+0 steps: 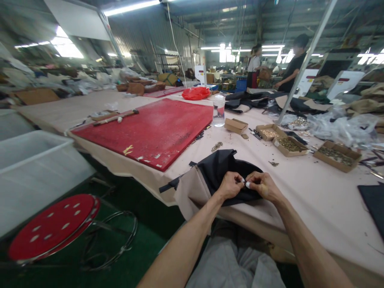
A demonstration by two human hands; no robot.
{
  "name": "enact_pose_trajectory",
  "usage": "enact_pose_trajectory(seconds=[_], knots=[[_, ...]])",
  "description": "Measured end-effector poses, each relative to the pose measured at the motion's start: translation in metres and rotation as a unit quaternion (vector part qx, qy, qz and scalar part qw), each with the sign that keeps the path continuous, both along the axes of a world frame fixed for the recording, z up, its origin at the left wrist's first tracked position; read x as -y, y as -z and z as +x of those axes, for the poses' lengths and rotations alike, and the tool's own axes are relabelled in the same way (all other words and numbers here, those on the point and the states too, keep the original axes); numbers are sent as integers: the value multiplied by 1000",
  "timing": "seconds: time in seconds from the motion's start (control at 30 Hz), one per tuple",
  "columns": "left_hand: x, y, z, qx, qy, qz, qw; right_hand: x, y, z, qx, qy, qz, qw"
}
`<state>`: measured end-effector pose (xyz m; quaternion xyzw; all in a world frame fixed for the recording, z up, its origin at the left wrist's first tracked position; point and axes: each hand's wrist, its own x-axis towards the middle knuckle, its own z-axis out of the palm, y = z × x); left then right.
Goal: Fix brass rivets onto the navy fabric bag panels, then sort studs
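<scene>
A piece of black and beige fabric (214, 168) lies bunched at the table's near edge, its beige part hanging over. My left hand (231, 185) rests on the black cloth, thumb and fingers pinched together. Facing it, my right hand (261, 185) is pinched too, the fingertips of both hands almost meeting. White wrapping shows on fingertips of both hands. Whatever lies between the fingers is too small to make out. Black straps stick out at the fabric's left side. Just beyond it lies a small heap of metal rings (217, 146).
A red board (150, 130) carries a hammer (115, 117). Beyond the fabric stand a clear plastic cup (219, 112) and cardboard boxes of small metal parts (289, 146). A red stool (55, 224) and white bin (36, 160) are at left. Two people stand farther back.
</scene>
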<state>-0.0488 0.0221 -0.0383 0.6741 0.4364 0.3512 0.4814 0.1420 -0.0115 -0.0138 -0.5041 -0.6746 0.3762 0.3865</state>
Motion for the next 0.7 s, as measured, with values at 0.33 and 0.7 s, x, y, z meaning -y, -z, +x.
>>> enact_pose_trajectory(seconds=[0.33, 0.7], knots=[[-4, -2, 1, 93, 35, -102, 990, -9, 6, -3, 17, 37, -33, 999], [-8, 1, 4, 112, -1, -115, 987, -19, 23, 0, -38, 14, -56, 998]])
